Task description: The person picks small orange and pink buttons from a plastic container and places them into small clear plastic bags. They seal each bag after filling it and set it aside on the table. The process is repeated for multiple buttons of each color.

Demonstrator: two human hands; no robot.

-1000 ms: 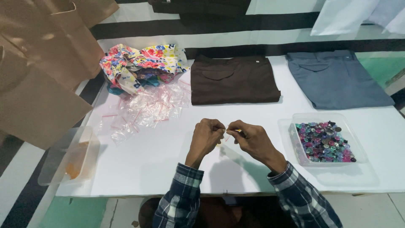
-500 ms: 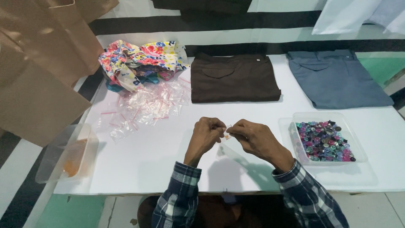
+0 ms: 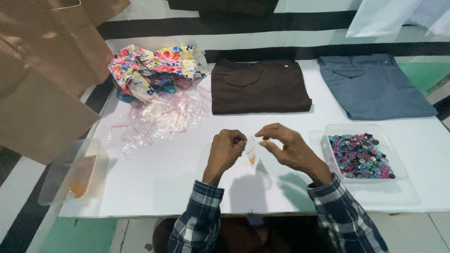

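White table (image 3: 154,187) spans nearly the full view; its near edge runs just above the person's plaid sleeves, its left edge slants along a striped floor. Brown paper bags (image 3: 42,84) hang over the left corner.

Far side, left to right: floral cloth bundle (image 3: 154,70), folded brown trousers (image 3: 258,86), folded grey-blue trousers (image 3: 375,89). The grey-blue pair reaches close to the right table edge.

Clear tray of mixed coloured buttons (image 3: 361,155) sits right of the hands, near the right forearm. Clear tub (image 3: 72,171) with something orange inside overhangs the left table edge.

Loose heap of small clear zip bags (image 3: 159,119) lies in front of the floral bundle, well apart from the hands.

Open surface: bare white patch between heap, tub and hands; narrower strip between hands and brown trousers.

Left hand (image 3: 226,151): fingers curled narrow, pinching the top of a small clear zip bag (image 3: 251,152) that hangs above the table centre, an orange bit at its bottom.

Right hand (image 3: 286,145): thumb and forefinger pinch a small orange piece (image 3: 266,138) just beside the bag's mouth; other fingers spread.
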